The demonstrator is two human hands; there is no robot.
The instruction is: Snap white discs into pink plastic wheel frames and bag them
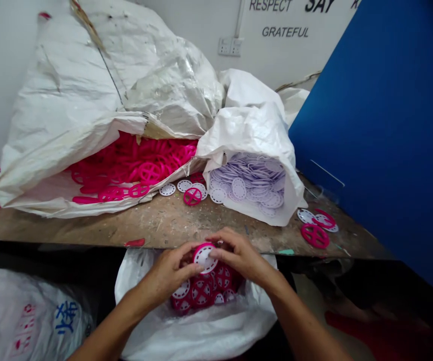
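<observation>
Between my two hands is a round plastic disc [205, 257], white-faced with dark slots around it and a pink rim. My left hand [178, 265] grips its left edge with thumb and fingers. On the other side, my right hand [239, 255] pinches the right edge, the thumb lying across the white face. Just below them opens a white sack [152, 328] holding several pink-and-white discs [201, 292]. At the back left, a large sack [50, 185] spills pink cross-spoked rings [150, 173]. Beside it a smaller sack [252, 128] holds plain white slotted discs [239, 188].
A worn wooden bench [163, 223] carries the two open sacks. Loose rings [315, 235] and discs lie at its right end and between the sacks. A blue panel [382, 140] stands to the right. Down at the left is another wrapped bag [24, 311] with printed characters.
</observation>
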